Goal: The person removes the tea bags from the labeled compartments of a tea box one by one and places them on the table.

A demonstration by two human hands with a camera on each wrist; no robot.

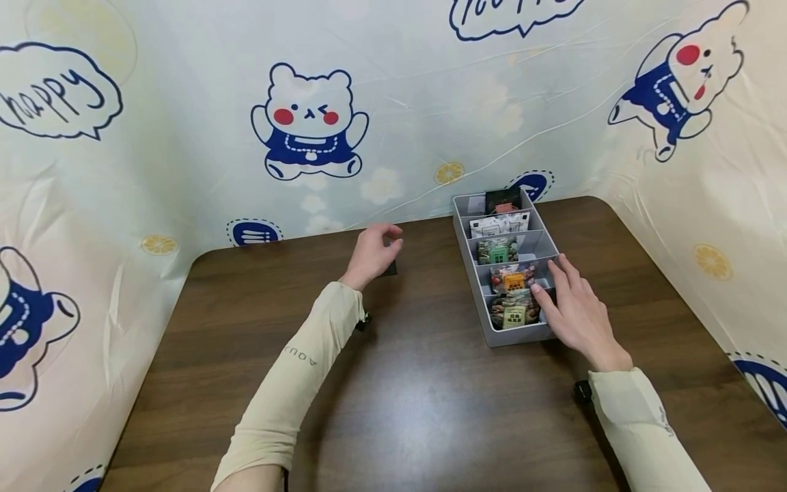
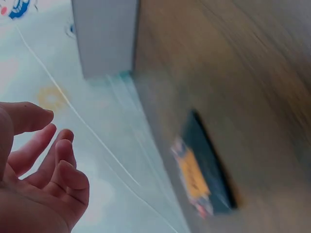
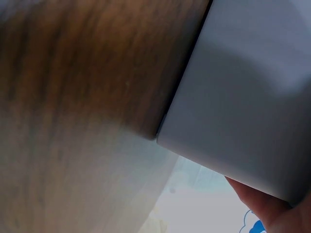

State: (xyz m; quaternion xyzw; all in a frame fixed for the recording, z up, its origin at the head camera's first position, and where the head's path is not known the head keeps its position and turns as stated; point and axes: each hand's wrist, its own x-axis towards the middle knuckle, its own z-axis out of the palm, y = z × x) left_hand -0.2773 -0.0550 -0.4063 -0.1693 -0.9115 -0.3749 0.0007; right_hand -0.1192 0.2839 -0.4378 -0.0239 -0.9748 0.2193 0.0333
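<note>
My left hand hovers over the far part of the table with loosely curled fingers and nothing between them. Just below it lies a small dark flat packet, mostly hidden by the hand in the head view; the left wrist view shows this packet with an orange label. On the right, my right hand rests on the side rim of a grey divided box, thumb reaching over the inside, other fingers fairly straight along the rim. In the right wrist view the box wall fills much of the picture.
Packets stand in the box's compartments: a black one, a white one, a green-labelled one, an orange-labelled one and a yellow-green-labelled one. A printed cloth hangs around the brown wooden table.
</note>
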